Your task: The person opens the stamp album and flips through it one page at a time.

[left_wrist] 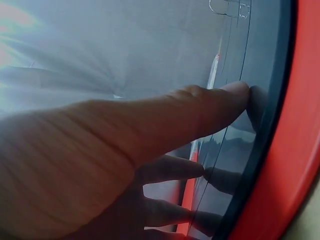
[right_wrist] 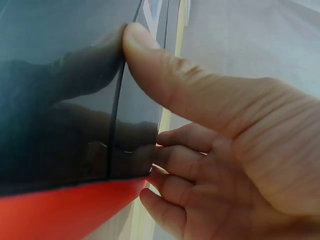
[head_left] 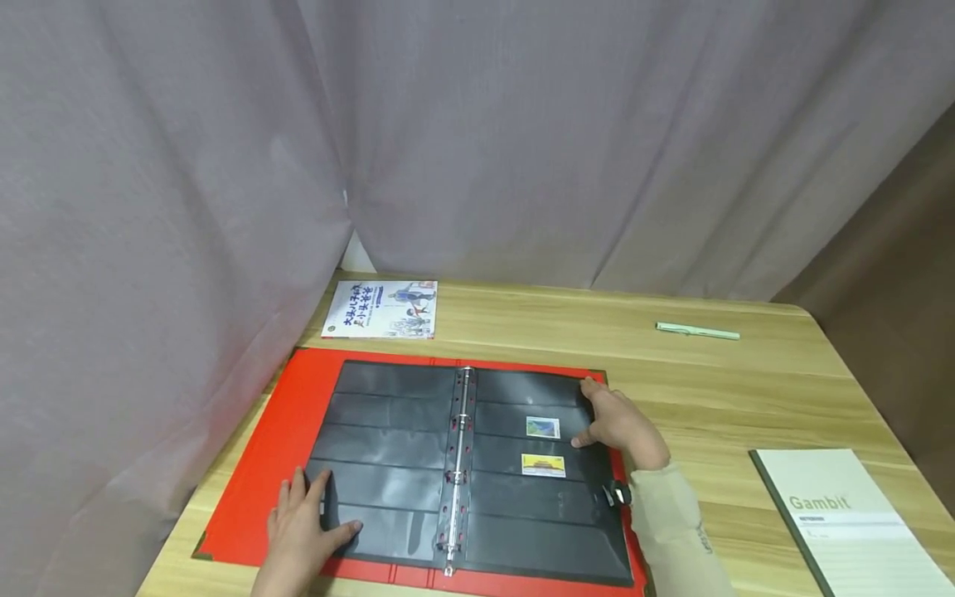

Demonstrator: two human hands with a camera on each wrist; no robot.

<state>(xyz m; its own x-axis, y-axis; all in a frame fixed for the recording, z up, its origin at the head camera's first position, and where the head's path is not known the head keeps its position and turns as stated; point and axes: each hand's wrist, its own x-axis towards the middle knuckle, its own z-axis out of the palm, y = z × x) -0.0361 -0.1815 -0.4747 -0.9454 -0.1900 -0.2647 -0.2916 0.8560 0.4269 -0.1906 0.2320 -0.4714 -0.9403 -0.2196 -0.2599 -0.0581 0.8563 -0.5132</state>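
Observation:
A red ring binder (head_left: 254, 464) lies spread on the table, with black pocket pages on both sides of its metal rings (head_left: 457, 464). My left hand (head_left: 298, 526) rests on the lower left of the left page (head_left: 388, 448), fingers and thumb spread; the left wrist view shows the thumb (left_wrist: 200, 112) on the glossy surface. At the upper right of the right page (head_left: 522, 539), my right hand (head_left: 622, 427) has its thumb (right_wrist: 155, 60) on the surface, other fingers along the page edge. Two stamps sit in this page: a blue-green one (head_left: 543, 427) and a yellow one (head_left: 543, 465).
Behind the binder lies a picture booklet (head_left: 380, 309). A pale green pen (head_left: 697, 332) is at the back right, and a notepad marked Gambit (head_left: 858, 514) at the front right. Grey curtains (head_left: 477, 149) hang along the table's back and left.

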